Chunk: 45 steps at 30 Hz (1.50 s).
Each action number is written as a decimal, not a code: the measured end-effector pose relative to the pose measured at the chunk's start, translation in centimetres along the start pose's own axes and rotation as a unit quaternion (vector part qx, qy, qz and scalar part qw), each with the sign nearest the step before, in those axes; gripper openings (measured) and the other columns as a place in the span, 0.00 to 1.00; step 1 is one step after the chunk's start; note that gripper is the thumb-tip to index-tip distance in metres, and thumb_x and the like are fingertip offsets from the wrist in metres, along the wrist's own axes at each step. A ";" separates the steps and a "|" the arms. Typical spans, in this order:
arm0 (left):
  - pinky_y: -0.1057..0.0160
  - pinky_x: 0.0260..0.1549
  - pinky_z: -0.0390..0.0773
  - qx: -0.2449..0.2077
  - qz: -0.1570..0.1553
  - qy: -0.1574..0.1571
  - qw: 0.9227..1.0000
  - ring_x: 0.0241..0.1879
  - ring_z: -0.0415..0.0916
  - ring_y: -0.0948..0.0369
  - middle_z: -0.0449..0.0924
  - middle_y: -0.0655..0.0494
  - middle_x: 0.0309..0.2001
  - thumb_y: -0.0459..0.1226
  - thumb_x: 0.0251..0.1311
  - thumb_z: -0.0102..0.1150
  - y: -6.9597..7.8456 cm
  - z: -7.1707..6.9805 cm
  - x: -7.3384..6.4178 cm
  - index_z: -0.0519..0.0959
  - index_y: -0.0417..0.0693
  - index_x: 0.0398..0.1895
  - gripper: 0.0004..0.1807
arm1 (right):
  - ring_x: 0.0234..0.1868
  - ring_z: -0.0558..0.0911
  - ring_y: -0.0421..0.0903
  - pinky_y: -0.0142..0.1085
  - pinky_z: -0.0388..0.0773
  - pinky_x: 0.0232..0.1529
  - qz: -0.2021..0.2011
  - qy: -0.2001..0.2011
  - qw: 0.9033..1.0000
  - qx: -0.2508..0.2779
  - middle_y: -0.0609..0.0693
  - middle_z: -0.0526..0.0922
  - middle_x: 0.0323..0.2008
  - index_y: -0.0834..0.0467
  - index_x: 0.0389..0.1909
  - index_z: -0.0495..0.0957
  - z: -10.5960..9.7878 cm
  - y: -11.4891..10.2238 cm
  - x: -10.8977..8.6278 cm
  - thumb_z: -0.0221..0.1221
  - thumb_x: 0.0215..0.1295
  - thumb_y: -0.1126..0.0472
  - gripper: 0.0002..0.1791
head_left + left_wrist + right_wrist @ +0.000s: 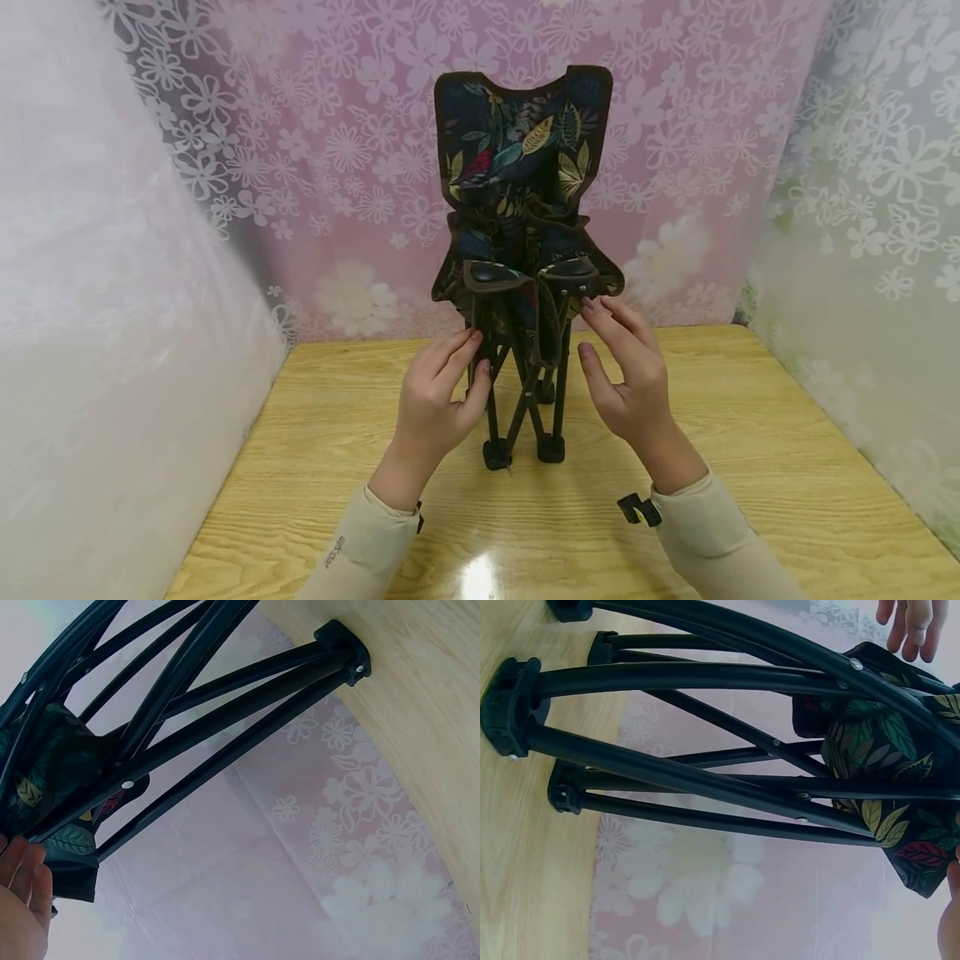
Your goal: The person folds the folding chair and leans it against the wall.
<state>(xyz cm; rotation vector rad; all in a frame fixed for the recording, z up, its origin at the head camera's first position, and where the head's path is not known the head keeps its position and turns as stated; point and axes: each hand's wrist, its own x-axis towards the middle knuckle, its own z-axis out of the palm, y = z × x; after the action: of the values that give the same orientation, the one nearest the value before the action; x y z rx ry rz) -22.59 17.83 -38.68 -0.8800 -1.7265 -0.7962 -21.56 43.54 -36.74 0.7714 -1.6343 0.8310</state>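
A small folding chair [517, 150], dark fabric with a leaf print, stands upright and half folded, its crossed black legs [525, 408] close together. Left of its front leg is my left hand [438, 396], fingers nearly straight and fingertips right at the tube. In the left wrist view these fingers [34, 881] lie against the fabric's edge. On the other side my right hand [630, 375] is spread, its fingertips at the front right corner of the seat, thumb apart. The right wrist view shows little of the right hand [950, 922], beside the printed fabric [885, 750].
The chair's black plastic feet [551, 450] rest on a wood-grain table [330, 483]. Pink flowered cloth [360, 192] hangs behind, with pale sheets [112, 333] at both sides. Each sleeved wrist carries a strap, with a black clip [639, 510] at the right one.
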 end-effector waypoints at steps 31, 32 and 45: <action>0.54 0.43 0.89 0.003 -0.006 -0.055 0.998 0.41 0.88 0.52 0.90 0.47 0.40 0.31 0.64 0.69 -0.2 -0.8 -1.0 0.91 0.38 0.36 0.05 | 0.46 0.87 0.55 0.28 0.77 0.60 0.036 -0.157 0.987 -0.004 0.55 0.92 0.43 0.61 0.42 0.91 -1.2 1.0 -2.5 0.70 0.59 0.76 0.12; 0.55 0.42 0.89 0.003 -0.006 -0.059 0.998 0.40 0.88 0.53 0.90 0.48 0.39 0.31 0.65 0.69 -0.2 -0.8 -1.0 0.91 0.39 0.35 0.05 | 0.45 0.88 0.54 0.27 0.77 0.59 0.042 -0.170 0.985 -0.005 0.54 0.92 0.43 0.61 0.42 0.91 -1.3 1.0 -2.6 0.71 0.59 0.76 0.12; 0.60 0.41 0.88 0.001 0.003 -0.109 0.994 0.37 0.87 0.56 0.89 0.50 0.38 0.32 0.65 0.68 -0.5 -0.8 -2.0 0.91 0.41 0.33 0.05 | 0.44 0.88 0.48 0.25 0.80 0.53 0.081 -0.258 0.963 -0.011 0.48 0.91 0.43 0.57 0.44 0.90 -1.9 1.2 -3.6 0.73 0.59 0.74 0.14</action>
<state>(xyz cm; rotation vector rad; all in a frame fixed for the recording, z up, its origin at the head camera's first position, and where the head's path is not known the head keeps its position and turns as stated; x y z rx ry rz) -22.11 16.52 -40.42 -1.0008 -1.9124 -0.7147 -20.79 46.04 -40.14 0.8971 -2.1890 0.7627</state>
